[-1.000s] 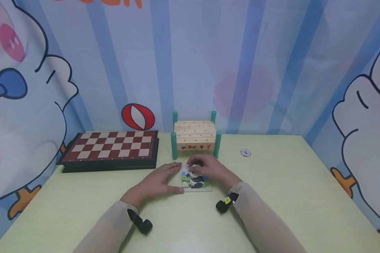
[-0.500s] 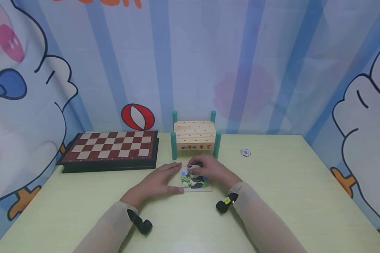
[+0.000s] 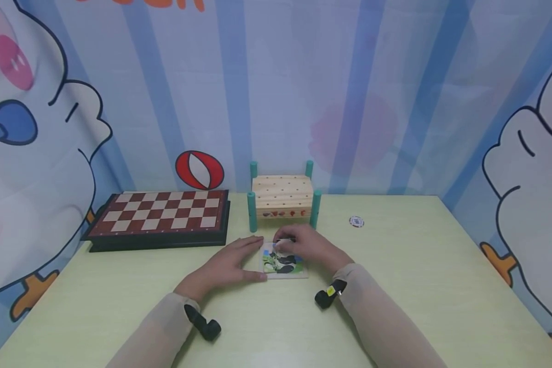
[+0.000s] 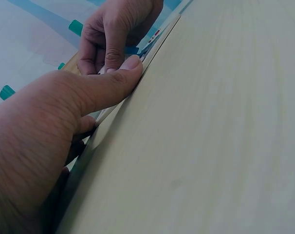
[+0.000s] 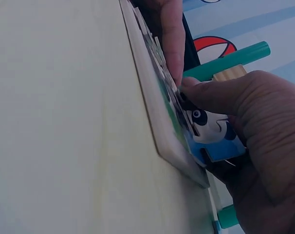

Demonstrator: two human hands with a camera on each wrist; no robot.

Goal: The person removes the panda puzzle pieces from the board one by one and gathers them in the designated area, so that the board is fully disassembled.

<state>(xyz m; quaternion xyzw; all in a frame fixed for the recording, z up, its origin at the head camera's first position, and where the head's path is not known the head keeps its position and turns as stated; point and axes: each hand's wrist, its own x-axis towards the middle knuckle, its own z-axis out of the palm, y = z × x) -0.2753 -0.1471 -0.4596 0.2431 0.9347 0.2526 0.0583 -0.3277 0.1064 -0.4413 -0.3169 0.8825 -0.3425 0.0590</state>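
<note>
A small panda jigsaw puzzle in a pale wooden tray lies on the table in front of me. My left hand spans the tray's left side, thumb at the near corner and fingers stretched toward the far one. In the left wrist view its thumb lies along the tray's edge. My right hand is over the far part of the puzzle. Its thumb and fingers pinch a puzzle piece bearing a panda's face on blue, tilted up from the board. The right hand partly hides the puzzle's upper area.
A folding chessboard with a dark base stands at the back left. Behind the hands is a wooden rack with green posts. A round white-and-dark chip lies to the right. A printed curtain hangs past the table's far edge.
My right hand has shifted very slightly to the right with the piece in its fingers. The left hand and the tray stay in place.
</note>
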